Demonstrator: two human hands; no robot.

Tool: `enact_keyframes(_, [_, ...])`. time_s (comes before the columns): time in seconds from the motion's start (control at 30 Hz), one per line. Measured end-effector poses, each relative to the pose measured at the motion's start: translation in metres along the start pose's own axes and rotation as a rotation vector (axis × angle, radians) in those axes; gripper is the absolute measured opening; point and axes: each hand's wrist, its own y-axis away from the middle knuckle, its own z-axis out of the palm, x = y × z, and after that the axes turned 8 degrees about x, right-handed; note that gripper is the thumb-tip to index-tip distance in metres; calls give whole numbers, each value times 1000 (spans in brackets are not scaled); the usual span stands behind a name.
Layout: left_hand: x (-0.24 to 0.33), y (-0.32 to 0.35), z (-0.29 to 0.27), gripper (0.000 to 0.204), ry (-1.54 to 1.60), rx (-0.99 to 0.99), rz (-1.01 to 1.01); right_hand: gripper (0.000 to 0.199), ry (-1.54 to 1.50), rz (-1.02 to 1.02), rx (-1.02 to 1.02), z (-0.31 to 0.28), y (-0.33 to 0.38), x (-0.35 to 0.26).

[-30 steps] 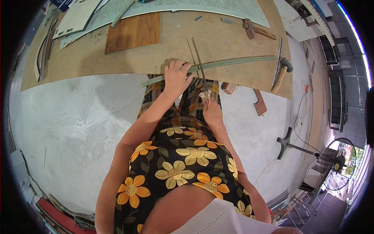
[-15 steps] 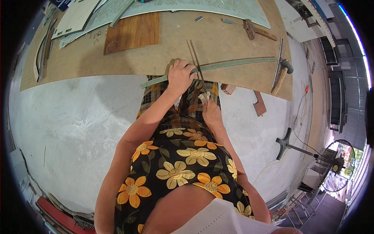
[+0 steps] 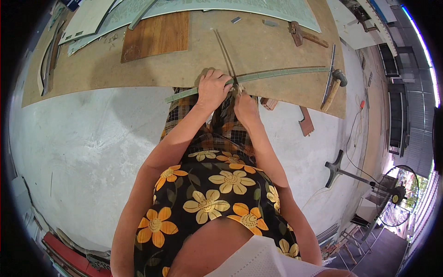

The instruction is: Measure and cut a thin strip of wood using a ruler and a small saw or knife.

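Dark rod [image 3: 225, 54] pushed forward across green strip [image 3: 286, 73]

The right hand [image 3: 246, 111] has been brought forward from the lap to the edge of the table [image 3: 267, 48], and the forearm behind it [image 3: 272, 159] has been straightened. The rod's tip has been carried farther over the table and angled more to the left. Its pale handle [image 3: 238, 88], earlier held back from the strip, has been brought close to it. Since the earliest picture, the left hand [image 3: 212, 90] has been shifted slightly rightward along the strip, its fingers brought nearer the rod.
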Motion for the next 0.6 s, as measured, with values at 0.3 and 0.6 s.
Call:
enact_keyframes(0.3, [-2, 0, -6, 22, 10, -6, -24, 29, 33, 66, -23, 5, 81, 40])
enact_keyframes(0.6, [2, 0, -2, 19, 2, 1, -2, 27, 38, -26, 95, 12, 8, 11])
